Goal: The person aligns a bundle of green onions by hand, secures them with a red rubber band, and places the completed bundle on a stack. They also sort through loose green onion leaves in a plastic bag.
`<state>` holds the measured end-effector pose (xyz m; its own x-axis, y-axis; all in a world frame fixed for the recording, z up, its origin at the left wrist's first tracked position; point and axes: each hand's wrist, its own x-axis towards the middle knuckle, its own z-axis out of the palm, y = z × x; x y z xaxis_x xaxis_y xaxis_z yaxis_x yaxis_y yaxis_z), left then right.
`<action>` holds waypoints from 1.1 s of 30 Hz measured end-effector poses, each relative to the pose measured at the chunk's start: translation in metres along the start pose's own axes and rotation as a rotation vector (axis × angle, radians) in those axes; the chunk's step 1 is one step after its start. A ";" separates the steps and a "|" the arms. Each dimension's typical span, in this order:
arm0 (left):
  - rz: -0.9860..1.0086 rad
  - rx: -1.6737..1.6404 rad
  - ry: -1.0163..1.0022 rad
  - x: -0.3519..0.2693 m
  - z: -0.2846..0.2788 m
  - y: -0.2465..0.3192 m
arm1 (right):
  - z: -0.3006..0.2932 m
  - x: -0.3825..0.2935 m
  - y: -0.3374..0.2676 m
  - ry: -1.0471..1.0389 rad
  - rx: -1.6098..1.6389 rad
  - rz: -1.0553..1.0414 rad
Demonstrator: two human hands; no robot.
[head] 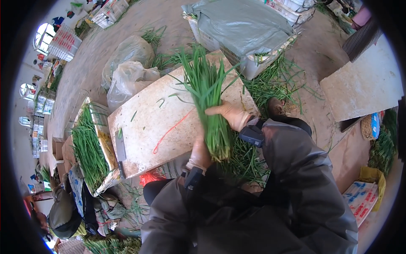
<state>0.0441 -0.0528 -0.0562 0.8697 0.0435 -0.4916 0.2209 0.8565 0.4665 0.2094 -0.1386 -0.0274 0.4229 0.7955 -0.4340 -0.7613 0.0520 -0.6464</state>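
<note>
A thick bunch of long green leaves, likely garlic chives (207,95), is gripped between my two hands over a worn pale board (152,117). My right hand (233,114) wraps the bunch from the right, thumb across its front. Lower down, my left hand (200,150) presses against its left side, fingers partly hidden behind the stalks. Both hands wear thin gloves. The cut stalk ends point toward me and hang past the board's near edge. On the board lie a red tie string (173,131) and, at its left end, a knife (120,149) with a dark handle.
A crate of green leaves (90,149) stands left of the board. Clear plastic bags (130,76) lie behind it. A tarp-covered white crate (241,25) is beyond. Loose leaves (276,79) litter the floor. A person (63,206) works at lower left; red string (152,177) hangs below the board.
</note>
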 end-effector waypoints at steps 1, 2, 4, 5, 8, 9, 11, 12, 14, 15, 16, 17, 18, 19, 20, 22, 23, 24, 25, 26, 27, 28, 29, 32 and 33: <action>-0.038 -0.025 -0.013 -0.003 -0.006 -0.006 | 0.004 0.000 0.001 -0.001 0.000 0.001; -0.068 -0.081 -0.140 -0.005 -0.013 -0.009 | 0.008 -0.002 0.003 0.010 -0.047 -0.054; -0.019 -0.040 -0.108 -0.011 -0.009 -0.017 | 0.008 -0.001 0.004 0.043 -0.122 -0.082; 0.028 0.003 -0.074 -0.012 -0.007 -0.020 | 0.006 0.002 0.007 0.043 -0.124 -0.082; 0.046 -0.012 -0.087 -0.010 -0.016 -0.025 | -0.001 0.010 0.021 0.025 -0.332 -0.177; 0.071 0.036 -0.076 -0.010 -0.020 -0.026 | -0.002 0.014 0.031 0.018 -0.334 -0.175; 0.051 -0.004 -0.041 -0.008 -0.010 -0.023 | -0.015 0.017 0.041 0.124 -0.438 -0.218; 0.025 0.050 -0.012 -0.008 -0.016 -0.021 | -0.010 0.017 0.040 0.135 -0.473 -0.250; 0.012 0.043 0.070 -0.010 -0.025 -0.023 | -0.005 0.018 0.032 0.142 -0.342 -0.184; 0.013 0.039 0.073 -0.013 -0.026 -0.022 | -0.002 0.018 0.025 0.157 -0.214 -0.123; 0.019 0.051 0.057 -0.012 -0.023 -0.021 | -0.008 0.016 0.014 0.221 -0.228 -0.100; 0.025 0.062 0.041 -0.012 -0.021 -0.021 | -0.028 0.032 0.017 0.290 -0.186 -0.170; 0.021 0.067 0.025 -0.011 -0.018 -0.021 | -0.053 0.046 0.016 0.292 -0.105 -0.195; 0.006 0.084 0.036 -0.014 -0.024 -0.020 | -0.052 0.052 0.013 0.276 -0.024 -0.201; -0.009 0.101 0.047 -0.017 -0.030 -0.020 | -0.051 0.053 0.013 0.317 0.019 -0.216; -0.007 0.139 0.045 -0.021 -0.030 -0.016 | -0.061 0.053 0.011 0.353 -0.160 -0.312; -0.006 0.177 0.044 -0.022 -0.030 -0.015 | -0.067 0.051 0.007 0.388 -0.340 -0.407; -0.006 0.179 0.038 -0.024 -0.026 -0.013 | -0.077 0.052 -0.002 0.440 -0.495 -0.379; 0.023 0.170 0.043 -0.028 -0.026 -0.011 | -0.070 0.048 -0.011 0.432 -0.498 -0.374; 0.052 0.161 0.048 -0.031 -0.027 -0.010 | -0.063 0.043 -0.020 0.481 -0.397 -0.376; 0.059 0.156 0.047 -0.033 -0.027 -0.009 | -0.058 0.037 -0.032 0.531 -0.300 -0.384; 0.054 0.142 0.047 -0.035 -0.027 -0.009 | -0.070 0.033 -0.043 0.575 -0.415 -0.471; 0.049 0.127 0.048 -0.035 -0.026 -0.008 | -0.085 0.026 -0.058 0.617 -0.531 -0.557; 0.024 0.067 0.156 -0.040 -0.041 -0.012 | -0.089 -0.009 -0.099 0.746 -1.544 -0.381; 0.027 0.061 0.157 -0.040 -0.044 -0.013 | -0.092 -0.019 -0.099 0.771 -1.791 -0.178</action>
<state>-0.0132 -0.0434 -0.0746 0.7971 0.1503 -0.5849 0.2285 0.8214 0.5225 0.3219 -0.2143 -0.0124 0.8923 0.4356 -0.1184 0.3914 -0.8773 -0.2778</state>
